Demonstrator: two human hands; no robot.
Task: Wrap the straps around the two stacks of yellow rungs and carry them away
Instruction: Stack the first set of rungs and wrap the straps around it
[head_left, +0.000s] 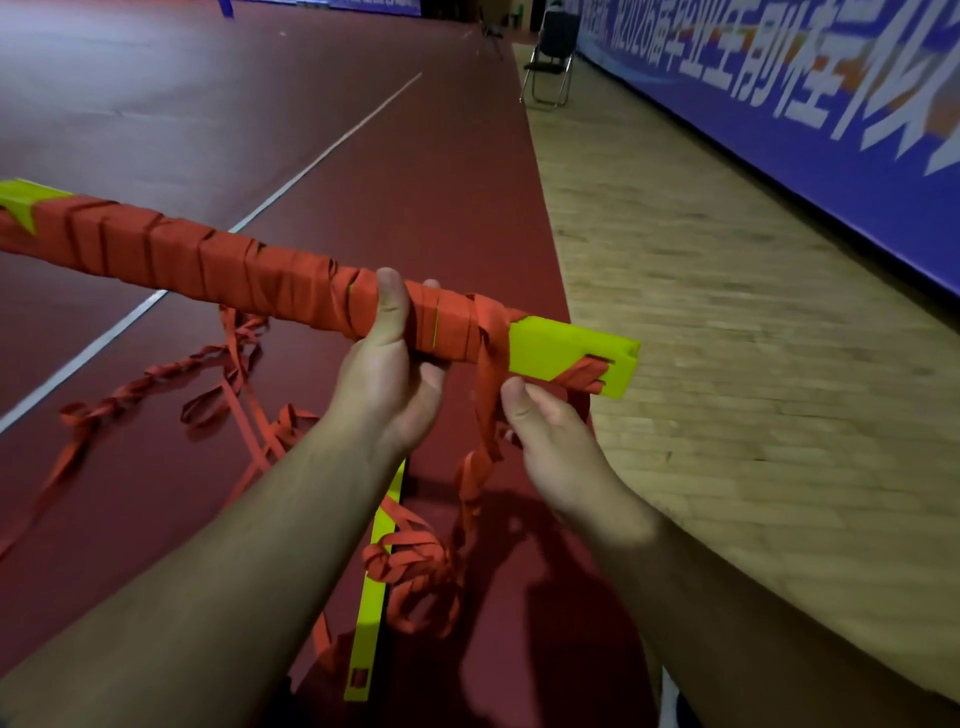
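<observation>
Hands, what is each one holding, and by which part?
The left hand grips the wrapped rung stack near its right end; the right hand holds the loose strap hanging just below it.

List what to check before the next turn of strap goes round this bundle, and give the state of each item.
1. Left hand grips the stack of rungs firmly: ok.
2. Right hand holds the strap close to the stack: ok.
3. Right end of the stack is covered: not ok, the yellow shows bare, with only a few slanted bands across it.
4. Trailing strap runs free on the floor: not ok, it lies twisted and looped.
5. Second stack is wrapped: not ok, it lies on the floor with strap bunched across it.
6. Enough strap is left to finish: cannot tell.
</observation>
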